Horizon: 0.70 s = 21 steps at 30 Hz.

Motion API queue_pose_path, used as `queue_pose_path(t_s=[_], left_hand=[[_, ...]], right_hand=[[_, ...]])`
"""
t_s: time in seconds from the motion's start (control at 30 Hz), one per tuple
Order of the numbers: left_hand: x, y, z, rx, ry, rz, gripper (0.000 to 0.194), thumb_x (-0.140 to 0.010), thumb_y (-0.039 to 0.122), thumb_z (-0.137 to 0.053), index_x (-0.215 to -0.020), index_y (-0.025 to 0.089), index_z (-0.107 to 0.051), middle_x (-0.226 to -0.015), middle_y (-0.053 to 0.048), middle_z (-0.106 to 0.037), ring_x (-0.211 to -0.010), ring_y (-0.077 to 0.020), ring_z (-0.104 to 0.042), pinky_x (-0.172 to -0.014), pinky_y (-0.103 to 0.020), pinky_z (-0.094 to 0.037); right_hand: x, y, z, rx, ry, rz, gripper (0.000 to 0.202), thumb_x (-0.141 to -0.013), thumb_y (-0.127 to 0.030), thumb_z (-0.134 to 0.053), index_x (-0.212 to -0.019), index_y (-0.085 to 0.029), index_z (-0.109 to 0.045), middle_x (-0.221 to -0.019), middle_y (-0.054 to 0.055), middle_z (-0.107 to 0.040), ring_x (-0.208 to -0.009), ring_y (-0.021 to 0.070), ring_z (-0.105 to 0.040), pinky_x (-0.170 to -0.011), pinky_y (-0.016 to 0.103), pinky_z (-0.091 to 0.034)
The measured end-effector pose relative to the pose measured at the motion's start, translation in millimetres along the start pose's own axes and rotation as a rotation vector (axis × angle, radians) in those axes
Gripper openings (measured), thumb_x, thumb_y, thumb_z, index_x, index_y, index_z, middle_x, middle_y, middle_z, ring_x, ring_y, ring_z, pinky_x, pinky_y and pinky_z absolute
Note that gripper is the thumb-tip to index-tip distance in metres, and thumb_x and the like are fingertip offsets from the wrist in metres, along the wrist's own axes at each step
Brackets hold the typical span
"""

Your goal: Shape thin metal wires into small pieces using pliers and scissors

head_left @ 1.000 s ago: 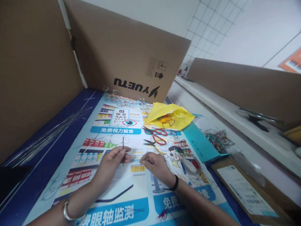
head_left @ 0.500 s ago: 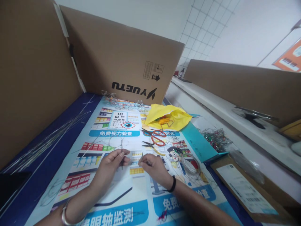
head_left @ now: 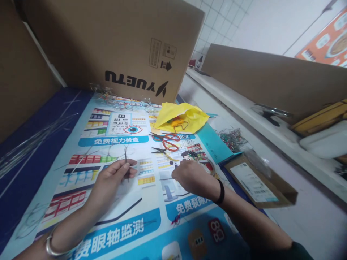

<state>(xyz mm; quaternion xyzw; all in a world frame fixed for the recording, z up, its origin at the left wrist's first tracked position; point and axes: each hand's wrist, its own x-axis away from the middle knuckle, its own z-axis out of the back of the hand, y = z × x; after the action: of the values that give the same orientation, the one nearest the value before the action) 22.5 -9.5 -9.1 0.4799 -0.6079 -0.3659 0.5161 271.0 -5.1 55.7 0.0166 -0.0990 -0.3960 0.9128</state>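
My left hand [head_left: 116, 174] pinches a thin dark rod [head_left: 125, 154], which stands upright out of its fingers. Fine wire strands curve about the rod's upper end. My right hand [head_left: 191, 177] is closed with its back toward me, over the printed sheet; whatever its fingers hold is hidden. Just above it lie pliers with yellow handles [head_left: 170, 156] and scissors with red-orange handles [head_left: 169, 139]. A coil of pale wire [head_left: 210, 164] sits behind the right hand, partly covered by it.
A yellow bag [head_left: 193, 117] with orange yarn lies farther back. Right of it are a teal box flap [head_left: 213, 142], tangled wire pieces [head_left: 230, 139] and a cardboard parcel [head_left: 257, 184]. Long wires [head_left: 29, 144] lie left. Cardboard panels [head_left: 121, 43] wall the back and left.
My right hand has moved right, away from the left hand, toward the wire coil. My left hand still pinches the rod. The camera view has shifted, so the scene sits farther left and higher.
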Motion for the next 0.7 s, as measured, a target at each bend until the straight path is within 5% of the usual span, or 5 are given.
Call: queue_pose_path(t_s=[0.43, 0.7], left_hand=[[-0.3, -2.8, 2.7, -0.067, -0.035, -0.02, 0.032, -0.076, 0.042, -0.058, -0.098, 0.018, -0.063, -0.074, -0.002, -0.066, -0.071, -0.0125, -0.058, -0.07, -0.022, -0.043], [0.9, -2.2, 3.7, -0.086, -0.038, -0.027, 0.033, -0.075, 0.043, -0.058, -0.096, 0.018, -0.064, -0.073, -0.002, -0.067, -0.07, -0.0129, -0.058, -0.069, -0.022, -0.043]], right_hand=[[-0.1, -35.4, -24.7, 0.246, -0.06, 0.002, 0.011, -0.075, -0.004, -0.05, -0.073, -0.012, -0.057, -0.073, 0.011, -0.061, -0.068, 0.0207, -0.053, -0.059, 0.033, -0.034], [2.1, -28.8, -16.0, 0.187, -0.111, 0.038, 0.011, -0.075, -0.004, -0.051, -0.072, -0.013, -0.058, -0.072, 0.01, -0.061, -0.069, 0.0202, -0.053, -0.06, 0.032, -0.034]])
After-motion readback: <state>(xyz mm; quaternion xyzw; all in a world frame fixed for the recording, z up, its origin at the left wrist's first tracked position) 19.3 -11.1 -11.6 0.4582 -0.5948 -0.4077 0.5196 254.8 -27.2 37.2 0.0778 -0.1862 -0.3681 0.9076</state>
